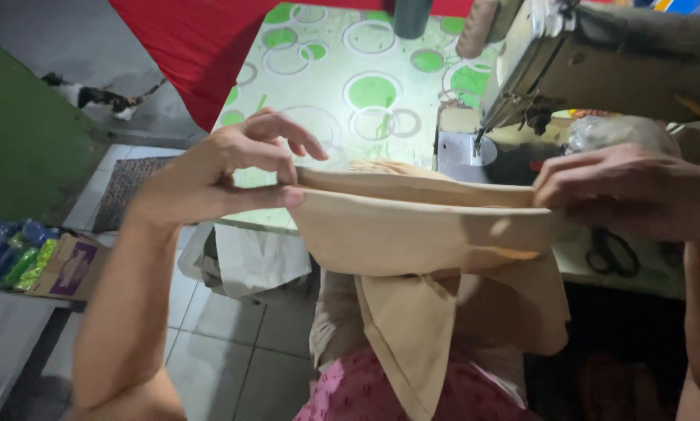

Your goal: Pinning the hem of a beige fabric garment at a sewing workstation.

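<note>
Beige fabric (420, 234) hangs over the lap, stretched in front of the sewing machine (599, 54); left hand (217, 168) and right hand (630, 191) pinch its opposite ends.

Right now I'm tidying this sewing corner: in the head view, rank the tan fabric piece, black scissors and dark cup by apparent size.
1. Tan fabric piece, held near the camera, so its lead is exaggerated.
2. Black scissors.
3. Dark cup, cropped by the frame edge and farther off, so its place below the scissors is unsure.
</note>
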